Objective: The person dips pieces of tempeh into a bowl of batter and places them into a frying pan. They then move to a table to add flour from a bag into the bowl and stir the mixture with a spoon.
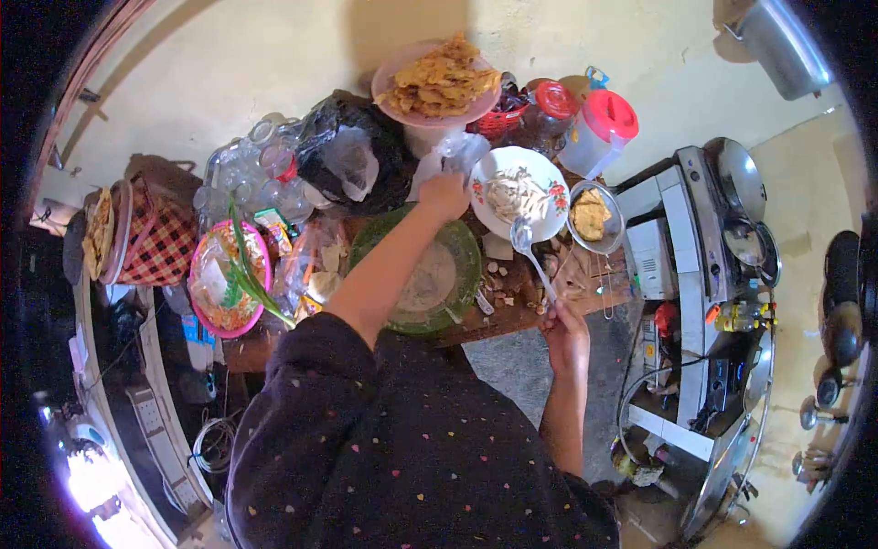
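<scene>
My right hand (564, 331) is closed round the handle of a long metal spoon (523, 240), whose bowl end lies over the near rim of a white flowered plate (555, 212). Small pale pieces (514, 194) are heaped on that plate. My left hand (444, 196) reaches past the green basin (468, 265) to a clear plastic bag (462, 151) left of the plate; its fingers are partly hidden, so its hold cannot be made out. Pale batter (428, 274) lies in the basin, under my left forearm.
Fried food fills a pink plate (389, 73) at the back. A black bag (320, 137), a pink tray (215, 325) and glass jars stand left. A strainer (611, 240) with fried pieces, a lidded pitcher (590, 146) and a stove (700, 210) are right.
</scene>
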`<action>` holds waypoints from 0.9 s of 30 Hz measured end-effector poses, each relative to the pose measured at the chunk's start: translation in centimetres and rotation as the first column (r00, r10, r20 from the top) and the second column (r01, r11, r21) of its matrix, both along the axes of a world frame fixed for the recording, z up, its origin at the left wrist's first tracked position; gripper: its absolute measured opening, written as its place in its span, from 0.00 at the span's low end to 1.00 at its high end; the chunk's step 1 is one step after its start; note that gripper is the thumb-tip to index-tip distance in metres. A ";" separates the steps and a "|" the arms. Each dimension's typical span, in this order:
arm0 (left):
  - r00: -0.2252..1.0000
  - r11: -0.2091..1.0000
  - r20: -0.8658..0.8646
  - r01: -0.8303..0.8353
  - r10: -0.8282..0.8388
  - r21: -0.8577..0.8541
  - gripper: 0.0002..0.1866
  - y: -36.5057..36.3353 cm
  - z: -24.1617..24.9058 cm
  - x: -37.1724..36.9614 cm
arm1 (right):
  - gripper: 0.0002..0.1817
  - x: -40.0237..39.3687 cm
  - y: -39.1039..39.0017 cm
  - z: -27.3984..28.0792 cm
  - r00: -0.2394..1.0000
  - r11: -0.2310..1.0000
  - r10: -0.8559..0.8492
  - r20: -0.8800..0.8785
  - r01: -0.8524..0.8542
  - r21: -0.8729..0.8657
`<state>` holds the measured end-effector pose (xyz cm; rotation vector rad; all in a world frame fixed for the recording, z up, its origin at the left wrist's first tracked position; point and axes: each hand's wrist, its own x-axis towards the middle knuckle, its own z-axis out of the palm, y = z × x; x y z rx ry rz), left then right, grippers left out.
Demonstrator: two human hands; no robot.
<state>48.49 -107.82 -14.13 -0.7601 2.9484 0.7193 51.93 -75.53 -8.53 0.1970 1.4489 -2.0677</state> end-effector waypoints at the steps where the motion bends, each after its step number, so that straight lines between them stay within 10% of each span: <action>1: 0.991 0.997 -0.132 0.026 -0.036 -0.075 0.16 0.0 0.3 1.3 | 0.07 0.3 0.0 -0.4 0.998 0.998 0.055 0.017 -0.054 -0.024; 3: 0.912 0.945 -0.380 0.024 -0.154 -0.325 0.16 -0.1 -0.5 4.3 | 0.06 0.9 -0.9 -0.5 0.986 0.987 0.157 0.054 -0.155 -0.038; 6: 0.940 0.933 -0.314 0.012 -0.134 -0.361 0.17 -0.5 -1.7 8.4 | 0.04 2.3 -3.3 0.0 0.956 0.964 0.267 0.120 -0.263 -0.043; 17: 0.908 0.964 -0.411 -0.034 -0.080 -0.263 0.19 0.2 -2.2 12.2 | 0.07 0.7 -12.3 1.6 0.904 0.883 0.403 -0.144 -0.343 0.322; 20: 0.815 0.987 -0.577 -0.131 0.053 -0.095 0.17 -0.2 0.2 14.0 | 0.11 -1.0 -15.4 0.3 0.578 0.773 0.592 -0.561 -0.209 0.599; 21: 0.771 0.986 -0.626 -0.166 0.116 -0.022 0.16 -0.8 1.1 14.7 | 0.11 -1.3 -17.0 -0.1 0.294 0.802 0.573 -0.765 -0.010 0.597; 24: 0.664 0.864 -0.553 -0.362 0.503 0.351 0.16 -3.6 2.7 16.7 | 0.08 -0.3 -23.0 2.6 0.124 0.731 0.651 -0.749 0.162 0.663; 27: 0.650 0.902 -0.642 -0.397 0.406 0.168 0.15 -7.4 3.3 17.3 | 0.08 0.0 -29.0 2.6 0.005 0.596 0.790 -0.613 0.229 0.770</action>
